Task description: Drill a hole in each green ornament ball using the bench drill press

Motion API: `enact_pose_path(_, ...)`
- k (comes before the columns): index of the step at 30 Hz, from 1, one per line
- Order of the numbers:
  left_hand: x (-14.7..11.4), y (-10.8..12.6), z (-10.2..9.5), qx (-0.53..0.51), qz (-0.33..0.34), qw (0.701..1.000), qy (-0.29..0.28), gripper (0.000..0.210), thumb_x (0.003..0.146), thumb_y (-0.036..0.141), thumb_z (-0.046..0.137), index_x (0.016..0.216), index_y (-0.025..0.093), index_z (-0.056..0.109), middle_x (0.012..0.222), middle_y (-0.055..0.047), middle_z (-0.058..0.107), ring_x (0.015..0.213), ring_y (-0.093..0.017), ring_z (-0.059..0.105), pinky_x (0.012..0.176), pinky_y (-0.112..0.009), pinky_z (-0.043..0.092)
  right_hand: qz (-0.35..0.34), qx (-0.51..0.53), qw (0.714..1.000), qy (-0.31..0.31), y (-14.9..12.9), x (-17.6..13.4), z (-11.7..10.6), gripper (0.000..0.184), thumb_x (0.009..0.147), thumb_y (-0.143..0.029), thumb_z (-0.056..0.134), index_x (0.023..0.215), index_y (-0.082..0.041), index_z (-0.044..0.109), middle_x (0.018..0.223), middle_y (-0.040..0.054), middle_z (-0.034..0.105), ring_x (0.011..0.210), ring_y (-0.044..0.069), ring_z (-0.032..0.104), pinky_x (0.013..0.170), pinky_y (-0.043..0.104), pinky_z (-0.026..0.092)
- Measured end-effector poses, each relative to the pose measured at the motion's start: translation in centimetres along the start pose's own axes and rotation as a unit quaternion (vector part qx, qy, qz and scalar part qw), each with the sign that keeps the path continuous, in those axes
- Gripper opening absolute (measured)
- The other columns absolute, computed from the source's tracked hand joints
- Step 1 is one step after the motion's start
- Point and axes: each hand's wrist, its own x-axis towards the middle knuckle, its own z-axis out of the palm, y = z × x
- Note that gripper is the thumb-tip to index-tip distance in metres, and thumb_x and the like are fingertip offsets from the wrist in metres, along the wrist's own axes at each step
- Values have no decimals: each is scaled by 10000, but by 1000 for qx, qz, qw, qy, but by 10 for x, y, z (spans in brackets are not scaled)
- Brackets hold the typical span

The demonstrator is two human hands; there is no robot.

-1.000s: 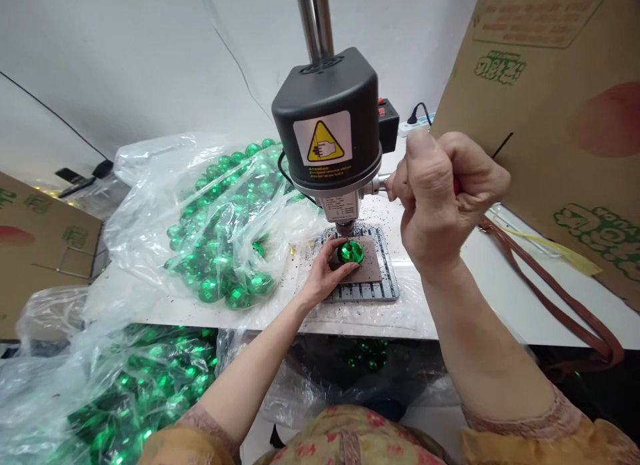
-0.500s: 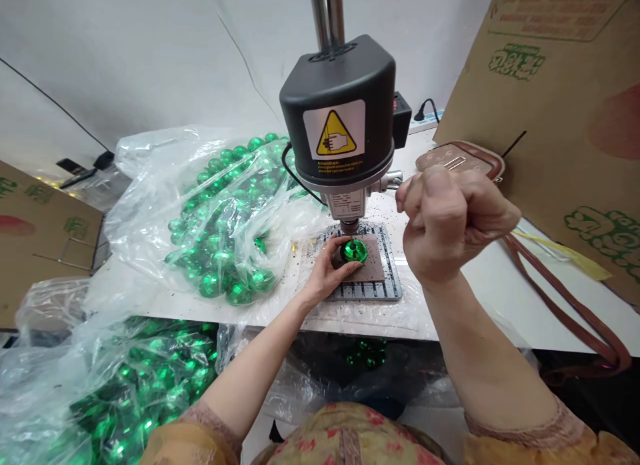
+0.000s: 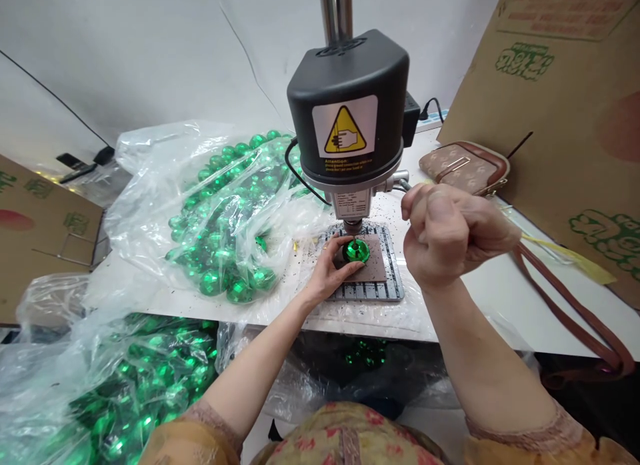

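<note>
A green faceted ball (image 3: pixel 357 251) sits under the chuck (image 3: pixel 353 226) of a black bench drill press (image 3: pixel 349 111). Around its left side curl the thumb and fingers of my left hand (image 3: pixel 330 270), keeping it on a brown square pad (image 3: pixel 376 268). The bit comes down to the top of the ball; whether it has entered cannot be made out. My right hand (image 3: pixel 443 228) is closed in a fist at the press's right, gripping the feed lever (image 3: pixel 397 178), of which only the hub end shows. The rest of the lever is hidden by my fingers.
Green balls in clear plastic (image 3: pixel 235 218) are heaped on the table's left, with another bagful (image 3: pixel 145 385) below the edge. A patterned purse (image 3: pixel 460 168) with a brown strap lies right, before a cardboard box (image 3: pixel 570 151). Dark shavings litter the slotted base (image 3: pixel 395 278).
The view has shifted slightly, so the press appears a little further right and larger. My right fist sits slightly lower, uncovering more of the purse. My left hand still holds the ball.
</note>
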Motion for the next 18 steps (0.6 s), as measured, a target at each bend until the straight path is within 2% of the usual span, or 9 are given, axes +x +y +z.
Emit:
enact_pose_path(5,0,-2,0,-6,1,1000,2,558,828,500,804,1289,262,599,1318,-90,608,1289,-299,554,1124,-445,406,-8,32,999,-22,0,-2,-2,484,878,-109,570,582,-168,193,513,-63,235,435,19,265,485,270,275)
enact_pose_path(14,0,-1,1,-7,0,1000,7,558,827,500,805,1283,248,604,1311,-95,618,1255,-289,575,1118,-443,417,-21,22,999,-23,2,-10,-7,525,858,-154,592,554,-180,164,452,-70,230,388,44,232,451,300,324)
enact_pose_path(18,-1,2,3,-6,-4,1000,14,551,830,499,800,1286,251,615,1341,-93,617,1292,-290,562,1139,-439,406,37,4,999,17,-4,2,3,553,885,-186,610,525,-171,190,454,-67,211,390,30,223,454,281,293)
